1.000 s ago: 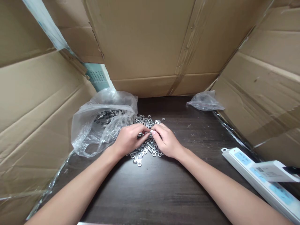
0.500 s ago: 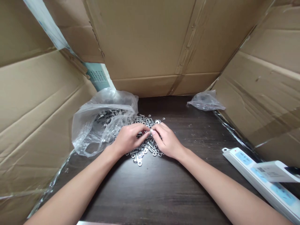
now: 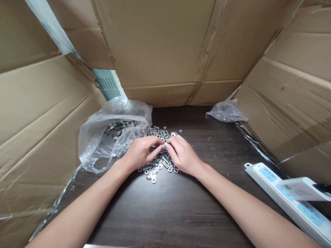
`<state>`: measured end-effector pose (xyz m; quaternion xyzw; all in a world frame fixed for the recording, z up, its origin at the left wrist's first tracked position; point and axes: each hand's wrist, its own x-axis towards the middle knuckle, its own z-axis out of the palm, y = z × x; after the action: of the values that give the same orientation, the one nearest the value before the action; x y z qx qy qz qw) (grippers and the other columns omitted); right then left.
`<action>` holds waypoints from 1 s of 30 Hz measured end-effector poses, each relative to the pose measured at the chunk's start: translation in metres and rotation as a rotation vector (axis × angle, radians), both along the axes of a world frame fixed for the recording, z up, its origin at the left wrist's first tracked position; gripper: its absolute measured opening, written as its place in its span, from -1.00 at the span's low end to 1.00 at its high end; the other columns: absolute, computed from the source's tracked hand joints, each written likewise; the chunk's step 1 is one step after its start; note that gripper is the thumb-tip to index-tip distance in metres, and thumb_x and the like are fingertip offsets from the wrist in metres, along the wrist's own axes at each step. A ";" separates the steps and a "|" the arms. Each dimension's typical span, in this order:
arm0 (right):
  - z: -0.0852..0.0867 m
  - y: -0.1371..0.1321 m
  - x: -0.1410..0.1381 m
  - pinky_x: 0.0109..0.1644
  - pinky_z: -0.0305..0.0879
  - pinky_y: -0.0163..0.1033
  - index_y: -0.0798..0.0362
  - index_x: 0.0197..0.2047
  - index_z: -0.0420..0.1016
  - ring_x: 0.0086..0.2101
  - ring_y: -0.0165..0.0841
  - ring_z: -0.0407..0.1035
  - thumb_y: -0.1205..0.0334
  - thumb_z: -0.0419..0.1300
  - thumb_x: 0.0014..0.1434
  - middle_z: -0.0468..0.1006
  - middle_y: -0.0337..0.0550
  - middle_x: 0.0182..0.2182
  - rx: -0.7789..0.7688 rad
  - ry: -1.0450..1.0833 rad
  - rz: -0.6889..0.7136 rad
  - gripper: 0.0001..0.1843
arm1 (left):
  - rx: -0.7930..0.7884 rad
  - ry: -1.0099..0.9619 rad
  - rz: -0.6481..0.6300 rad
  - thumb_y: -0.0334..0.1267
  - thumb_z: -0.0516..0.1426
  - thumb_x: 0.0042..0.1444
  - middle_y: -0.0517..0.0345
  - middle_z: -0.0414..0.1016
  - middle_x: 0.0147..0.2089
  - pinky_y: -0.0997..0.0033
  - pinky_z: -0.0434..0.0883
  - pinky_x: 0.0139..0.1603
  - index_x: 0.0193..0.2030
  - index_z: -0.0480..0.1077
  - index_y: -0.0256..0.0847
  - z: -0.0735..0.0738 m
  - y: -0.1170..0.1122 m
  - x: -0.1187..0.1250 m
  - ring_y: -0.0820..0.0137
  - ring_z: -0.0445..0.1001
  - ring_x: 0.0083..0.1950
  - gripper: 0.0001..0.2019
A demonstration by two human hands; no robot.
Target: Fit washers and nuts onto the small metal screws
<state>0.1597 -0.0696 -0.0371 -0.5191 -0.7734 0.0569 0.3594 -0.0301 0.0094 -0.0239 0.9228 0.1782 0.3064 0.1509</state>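
Note:
Over a loose pile of bolts, nuts and washers, my two hands meet fingertip to fingertip. My left hand is closed in a pinch of thumb and forefinger. Opposite it, my right hand pinches too, thumb and forefinger together. Between the fingertips shows a small shiny metal fastener, gripped from both sides. Fingers hide most of it, so whether it is a nut, a bolt or both together I cannot tell. Several nuts and washers lie just below the hands on the dark table.
Left of the pile, a clear plastic bag lies open with more bolts inside. A smaller plastic bag rests at the back right. A white power strip with a plugged-in adapter runs along the right. Cardboard walls enclose the table.
Both hands stay in nearly the same place. Their fingertips have shifted very slightly around the small fastener; the pile and bags look unchanged.

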 end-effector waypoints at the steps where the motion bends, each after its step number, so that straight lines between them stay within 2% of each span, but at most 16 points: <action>1: 0.000 0.000 0.000 -0.15 0.18 -0.13 0.05 -0.23 0.31 -0.29 -0.27 0.24 0.28 -0.06 0.43 0.45 -0.10 -0.33 -0.005 -0.004 0.002 -0.80 | -0.002 0.006 -0.001 -0.26 0.11 0.34 0.15 0.57 -0.23 0.43 0.41 -0.23 -0.14 0.45 -0.24 0.001 0.000 0.000 0.42 0.53 -0.25 -0.88; 7: 0.000 0.000 0.000 -0.15 0.18 -0.14 0.05 -0.22 0.31 -0.28 -0.26 0.24 0.26 -0.07 0.42 0.44 -0.11 -0.32 -0.047 0.007 -0.003 -0.80 | 0.038 0.018 0.019 -0.28 0.12 0.31 0.16 0.55 -0.27 0.45 0.40 -0.28 -0.18 0.45 -0.23 0.002 -0.001 0.002 0.42 0.52 -0.28 -0.89; 17: 0.000 0.000 0.000 -0.19 0.19 -0.14 0.03 -0.32 0.29 -0.31 -0.27 0.24 0.25 -0.06 0.41 0.39 -0.15 -0.40 -0.076 0.107 0.004 -0.75 | 0.152 -0.045 0.013 -0.29 0.12 0.32 0.15 0.54 -0.31 0.45 0.39 -0.31 -0.20 0.45 -0.25 -0.001 -0.002 0.004 0.43 0.51 -0.31 -0.89; 23: 0.002 -0.001 0.001 -0.19 0.16 -0.15 0.03 -0.36 0.26 -0.31 -0.28 0.23 0.27 -0.09 0.42 0.36 -0.16 -0.41 -0.103 0.154 0.010 -0.72 | 0.135 -0.071 -0.007 -0.30 0.13 0.32 0.14 0.55 -0.30 0.44 0.42 -0.28 -0.18 0.46 -0.25 -0.002 -0.003 0.006 0.42 0.52 -0.28 -0.89; 30: -0.003 0.000 0.002 -0.20 0.14 -0.13 0.03 -0.36 0.23 -0.32 -0.27 0.22 0.26 -0.12 0.42 0.36 -0.15 -0.41 -0.058 0.103 -0.001 -0.71 | 0.129 -0.074 -0.016 -0.29 0.12 0.33 0.12 0.55 -0.30 0.43 0.44 -0.27 -0.17 0.48 -0.26 -0.001 -0.004 0.006 0.42 0.52 -0.28 -0.87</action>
<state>0.1615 -0.0695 -0.0397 -0.5260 -0.7517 0.1058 0.3835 -0.0246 0.0053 -0.0247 0.9202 0.1450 0.3497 0.0998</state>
